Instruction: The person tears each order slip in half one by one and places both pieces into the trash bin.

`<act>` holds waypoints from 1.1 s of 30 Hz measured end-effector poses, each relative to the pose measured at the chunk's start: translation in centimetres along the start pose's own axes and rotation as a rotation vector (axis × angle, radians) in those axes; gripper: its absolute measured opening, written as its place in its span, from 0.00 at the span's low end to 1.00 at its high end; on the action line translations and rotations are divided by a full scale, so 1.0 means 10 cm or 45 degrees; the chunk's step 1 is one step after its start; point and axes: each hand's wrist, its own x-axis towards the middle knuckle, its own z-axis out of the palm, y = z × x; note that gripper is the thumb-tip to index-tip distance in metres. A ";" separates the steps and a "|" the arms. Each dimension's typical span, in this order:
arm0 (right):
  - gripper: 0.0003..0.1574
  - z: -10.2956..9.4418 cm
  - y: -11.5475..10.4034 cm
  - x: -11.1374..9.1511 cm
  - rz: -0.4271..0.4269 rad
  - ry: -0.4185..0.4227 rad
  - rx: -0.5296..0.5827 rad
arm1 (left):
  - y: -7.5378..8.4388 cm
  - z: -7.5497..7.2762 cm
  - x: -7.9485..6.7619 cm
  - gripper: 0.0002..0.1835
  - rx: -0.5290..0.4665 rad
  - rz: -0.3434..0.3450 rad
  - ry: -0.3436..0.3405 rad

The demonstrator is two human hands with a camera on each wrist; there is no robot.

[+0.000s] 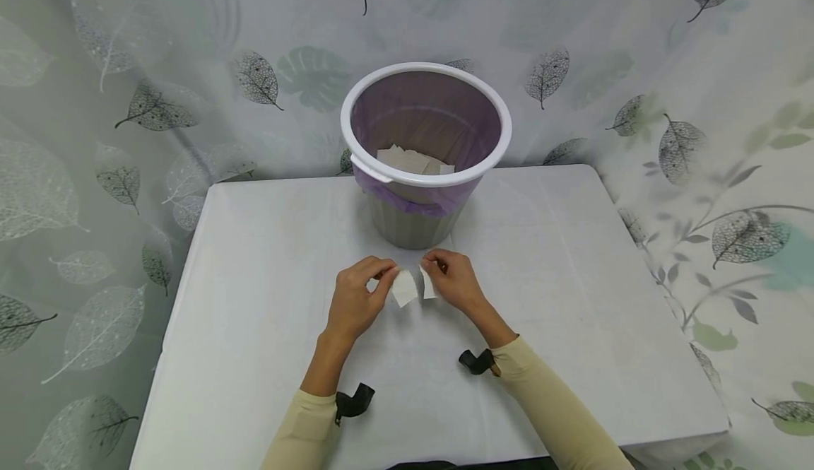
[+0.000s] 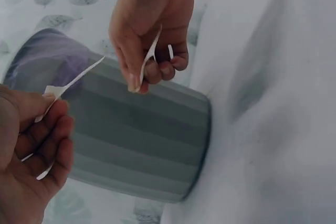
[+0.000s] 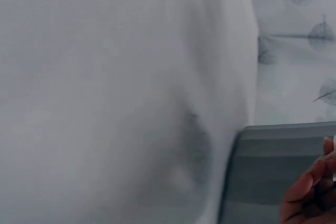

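Note:
My left hand (image 1: 359, 296) pinches a small white piece of paper (image 1: 404, 288) between thumb and fingers. Close beside it, my right hand (image 1: 455, 279) pinches a narrower white paper piece (image 1: 428, 284), with a gap showing between the two. Both hands are over the table, just in front of the bin. In the left wrist view the left hand's paper (image 2: 68, 86) is seen nearly edge-on, as is the right hand's paper (image 2: 151, 56). Only part of the right hand (image 3: 310, 187) shows in the right wrist view, at the lower right edge.
A grey bin (image 1: 416, 222) with a white rim and purple liner stands at the table's back edge. Inside lie several pale paper pieces (image 1: 413, 160). A white cloth covers the table (image 1: 267, 258). Leaf-patterned curtains (image 1: 305, 25) hang behind and at both sides.

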 end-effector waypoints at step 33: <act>0.03 -0.98 -1.45 0.77 -0.626 0.233 0.327 | 0.70 -0.61 1.19 0.03 0.041 0.303 0.294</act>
